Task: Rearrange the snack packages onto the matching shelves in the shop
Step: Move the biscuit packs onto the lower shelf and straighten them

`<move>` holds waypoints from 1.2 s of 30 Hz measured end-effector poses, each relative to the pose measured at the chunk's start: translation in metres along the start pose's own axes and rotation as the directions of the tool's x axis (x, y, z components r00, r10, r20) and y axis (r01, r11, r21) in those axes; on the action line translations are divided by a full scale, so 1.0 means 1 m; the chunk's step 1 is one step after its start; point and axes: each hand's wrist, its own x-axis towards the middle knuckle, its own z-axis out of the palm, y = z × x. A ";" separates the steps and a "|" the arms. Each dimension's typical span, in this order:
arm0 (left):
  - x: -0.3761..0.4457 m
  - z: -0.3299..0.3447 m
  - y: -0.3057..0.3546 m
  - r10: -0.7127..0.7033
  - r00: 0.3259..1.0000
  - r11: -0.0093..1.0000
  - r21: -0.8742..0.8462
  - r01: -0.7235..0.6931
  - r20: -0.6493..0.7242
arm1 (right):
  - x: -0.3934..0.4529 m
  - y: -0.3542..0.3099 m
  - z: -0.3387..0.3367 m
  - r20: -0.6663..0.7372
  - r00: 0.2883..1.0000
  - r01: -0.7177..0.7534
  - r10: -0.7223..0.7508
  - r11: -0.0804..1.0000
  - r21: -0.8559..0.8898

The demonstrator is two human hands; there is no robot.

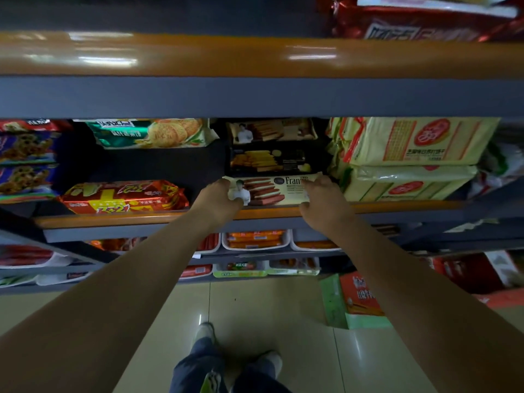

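Both hands grasp one cream wafer package (273, 190) by its ends: the left hand (219, 200) curls its fingers round the left end, over the printed figure, and the right hand (321, 198) pinches the right end, its fingertips over the edge of the printed brand lettering. The package lies flat at the front of the middle shelf (113, 219), just behind the orange lip, with its long side running along the shelf edge.

Directly behind it sit a dark wafer package (269, 161) and, further back, a brown wafer package (272, 130), all three in one column. To the right, touching or very nearly touching the held package, stands a stack of pale yellow cracker packs (411, 160) with red round emblems. To the left of the left hand lies a red and yellow biscuit pack (124, 197) at the shelf front, and behind it a green and white biscuit pack (150, 133). Blue cookie packs (27, 165) fill the far left.

Above, the upper shelf (198, 56) carries a red bag (419, 22) at the right. Below, lower shelves hold white trays of orange sausages (255, 239). A green and orange carton (354, 302) stands on the tiled floor (255, 307) to the right of the person's shoes
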 end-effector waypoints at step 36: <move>0.037 0.003 -0.008 0.068 0.993 0.997 0.038 -0.065 -0.093 | 0.055 -0.001 0.016 -0.048 0.998 -0.043 0.051 0.985 0.168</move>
